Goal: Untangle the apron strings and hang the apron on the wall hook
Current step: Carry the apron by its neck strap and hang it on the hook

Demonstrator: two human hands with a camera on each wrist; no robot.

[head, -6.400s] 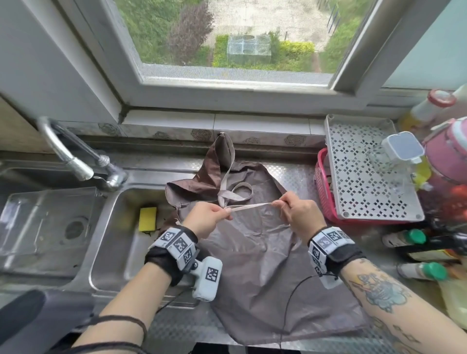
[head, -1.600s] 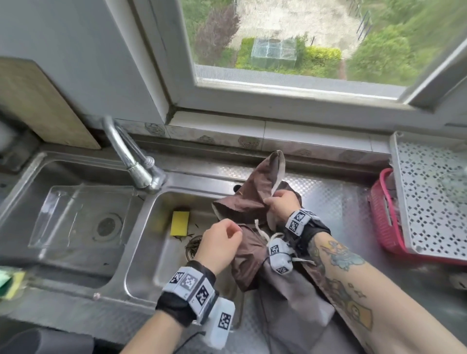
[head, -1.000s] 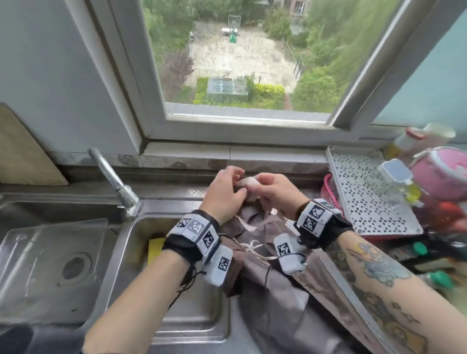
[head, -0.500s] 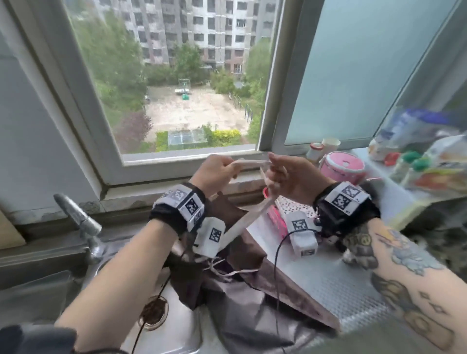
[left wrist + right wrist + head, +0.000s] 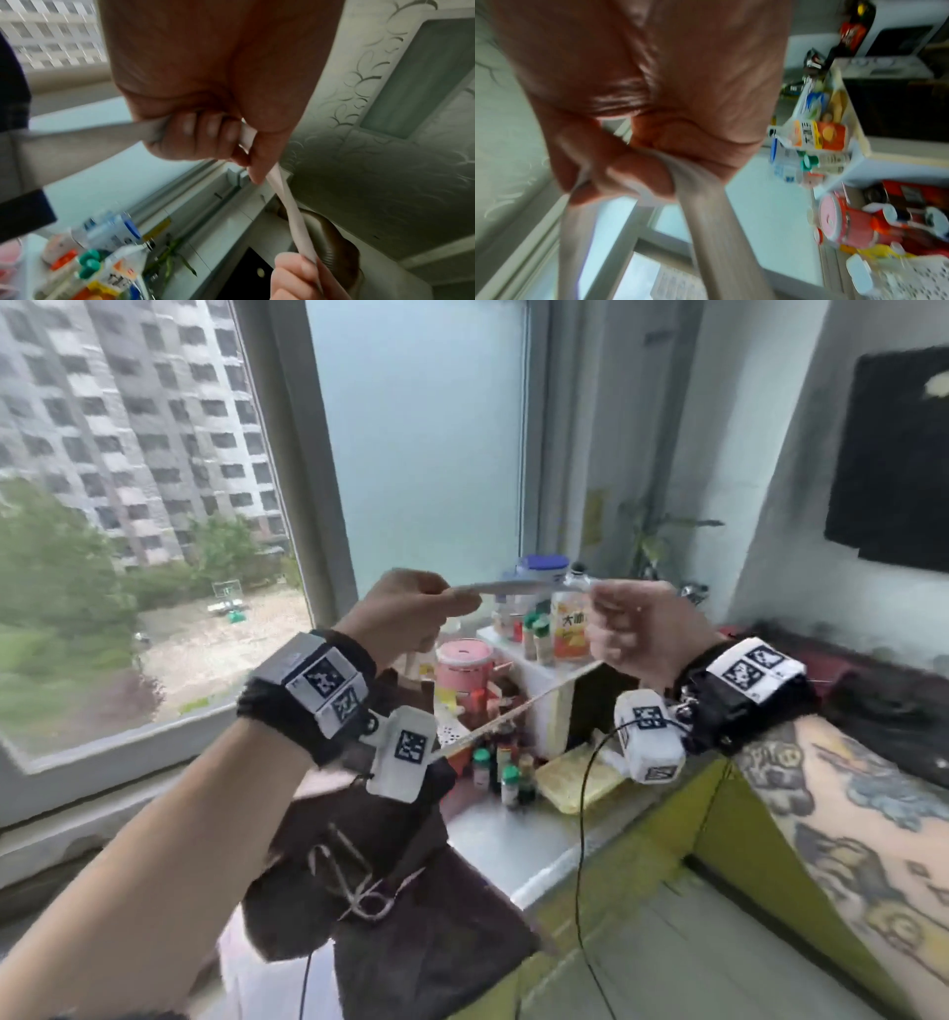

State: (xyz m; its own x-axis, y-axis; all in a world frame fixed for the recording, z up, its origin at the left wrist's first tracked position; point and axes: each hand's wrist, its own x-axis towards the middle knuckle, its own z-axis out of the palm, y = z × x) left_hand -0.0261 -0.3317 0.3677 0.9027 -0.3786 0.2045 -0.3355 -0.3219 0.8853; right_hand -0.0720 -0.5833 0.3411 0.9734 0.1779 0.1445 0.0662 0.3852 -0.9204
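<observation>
The dark brown apron (image 5: 390, 891) hangs bunched below my left forearm, its lower part draped over the counter edge. Pale waist strings (image 5: 359, 880) lie looped on its front. The beige neck strap (image 5: 513, 587) is stretched level between my two raised hands. My left hand (image 5: 411, 613) grips one end in a fist, and my right hand (image 5: 631, 629) pinches the other. A second run of strap (image 5: 513, 711) slants down to the apron. The left wrist view shows my left hand's (image 5: 205, 132) fingers curled round the strap (image 5: 290, 209). My right hand (image 5: 634, 172) clamps two runs of strap (image 5: 713, 223). I cannot make out a wall hook.
A white corner shelf (image 5: 554, 670) crowded with bottles and jars stands behind my hands, with a pink container (image 5: 464, 665) beside it. The window (image 5: 128, 505) is on the left. Below are the steel counter (image 5: 513, 839) and a yellow-green cabinet front (image 5: 719, 839). A dark panel (image 5: 893, 454) hangs on the right wall.
Both hands have lifted the apron off the counter by its strap and spread apart. The view has swung up and right, from the sink to the corner shelf and right wall.
</observation>
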